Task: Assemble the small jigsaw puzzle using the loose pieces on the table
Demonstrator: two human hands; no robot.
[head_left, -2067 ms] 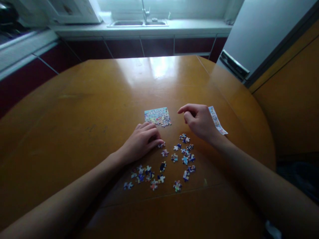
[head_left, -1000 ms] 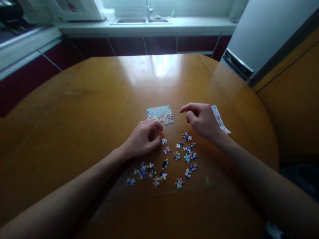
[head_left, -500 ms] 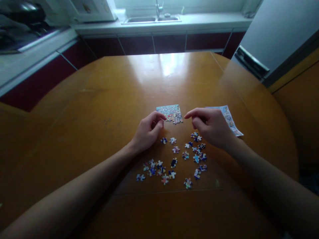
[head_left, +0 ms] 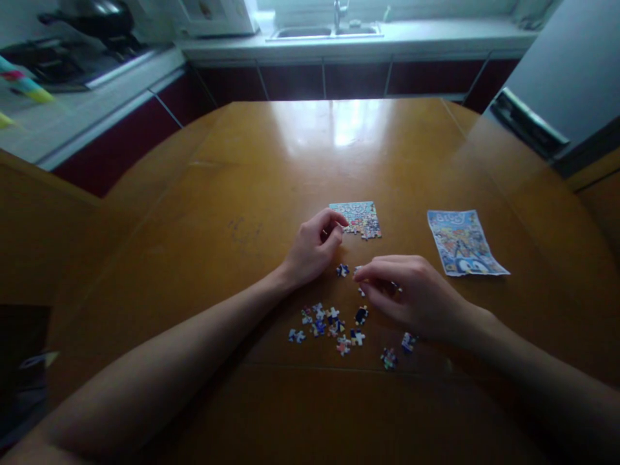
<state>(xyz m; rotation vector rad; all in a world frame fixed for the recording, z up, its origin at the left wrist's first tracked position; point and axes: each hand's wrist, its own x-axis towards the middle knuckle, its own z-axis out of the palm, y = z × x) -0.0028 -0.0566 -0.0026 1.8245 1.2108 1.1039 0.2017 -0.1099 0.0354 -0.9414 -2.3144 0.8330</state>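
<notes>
A small part-built jigsaw block (head_left: 357, 217) lies on the round wooden table (head_left: 242, 194). My left hand (head_left: 314, 248) is curled with thumb and fingers pinched at the block's left edge; what it pinches is too small to name. My right hand (head_left: 409, 296) reaches left over several loose puzzle pieces (head_left: 334, 321), fingers curled down and pinching at a piece near its fingertips. One separate loose piece (head_left: 342, 270) sits between the two hands.
A printed picture sheet (head_left: 462, 240) lies flat to the right of the block. Behind the table run a counter with a sink (head_left: 320, 31) and dark red cabinets. A pan sits on the stove (head_left: 92, 19) at back left. A grey fridge (head_left: 557, 84) stands at right.
My right hand has come down and left from beside the picture sheet onto the loose pieces, uncovering the sheet. My left hand moved up to the block's edge. The camera turned left.
</notes>
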